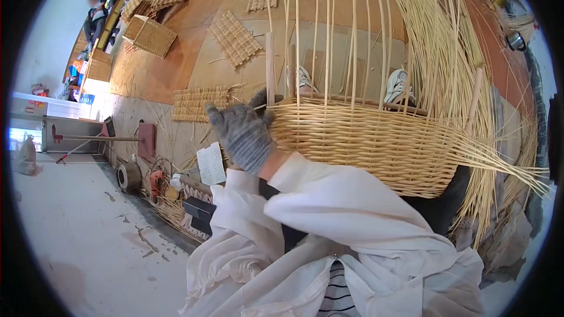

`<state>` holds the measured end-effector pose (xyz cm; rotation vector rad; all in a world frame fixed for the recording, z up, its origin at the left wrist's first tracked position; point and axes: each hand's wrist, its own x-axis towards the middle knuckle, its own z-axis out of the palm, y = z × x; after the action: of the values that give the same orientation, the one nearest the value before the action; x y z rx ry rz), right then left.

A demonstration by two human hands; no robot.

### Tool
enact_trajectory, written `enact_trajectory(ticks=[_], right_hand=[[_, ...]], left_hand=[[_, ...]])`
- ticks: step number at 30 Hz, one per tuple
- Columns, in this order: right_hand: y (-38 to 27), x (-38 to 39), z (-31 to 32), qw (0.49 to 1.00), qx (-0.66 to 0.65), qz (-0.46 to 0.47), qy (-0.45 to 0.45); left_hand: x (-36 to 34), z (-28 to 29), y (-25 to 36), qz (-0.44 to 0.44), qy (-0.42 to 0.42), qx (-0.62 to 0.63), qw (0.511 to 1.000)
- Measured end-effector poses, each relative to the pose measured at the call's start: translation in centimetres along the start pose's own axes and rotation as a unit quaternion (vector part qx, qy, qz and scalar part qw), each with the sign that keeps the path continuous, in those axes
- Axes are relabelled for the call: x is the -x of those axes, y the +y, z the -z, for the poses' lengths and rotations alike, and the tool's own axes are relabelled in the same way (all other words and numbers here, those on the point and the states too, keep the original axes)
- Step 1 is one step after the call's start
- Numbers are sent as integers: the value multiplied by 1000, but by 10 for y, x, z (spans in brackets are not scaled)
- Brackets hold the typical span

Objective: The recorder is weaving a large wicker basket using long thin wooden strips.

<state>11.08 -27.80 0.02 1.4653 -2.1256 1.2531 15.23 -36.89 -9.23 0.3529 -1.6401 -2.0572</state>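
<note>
A wicker panel of pale woven strands lies across my lap, its long upright strands reaching away from me. A wooden rod stands at its left end, another rod at its right. My right hand, in a grey knitted glove, crosses to the panel's left edge. Its back faces up and its fingers are spread apart. Behind it, a bit of my left hand, in a dark grey glove, shows against the left rod; its other fingers are hidden. Loose strand ends fan out at the panel's right.
A large bundle of long strands lies on the right. Small woven mats and a wicker basket are scattered at the far left. A written sheet, a tape roll and a long-handled tool lie left. A person sits far left.
</note>
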Motion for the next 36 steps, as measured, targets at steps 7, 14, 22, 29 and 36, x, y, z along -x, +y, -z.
enact_trajectory(ticks=[7,14,22,29,36], right_hand=[[72,19,64,763,-574,-297,1],[100,-6,88,983,164,-57,-53],[106,46,95,925,232,-182,-238],[138,97,132,958,22,-240,-156],[129,87,140,925,-98,-344,-127]], left_hand=[[-29,-14,41,135,-100,8,986],[-25,-20,14,68,8,35,997],[32,-63,34,50,26,-29,998],[64,-126,15,-33,151,-155,976],[69,-128,0,38,192,-155,968]])
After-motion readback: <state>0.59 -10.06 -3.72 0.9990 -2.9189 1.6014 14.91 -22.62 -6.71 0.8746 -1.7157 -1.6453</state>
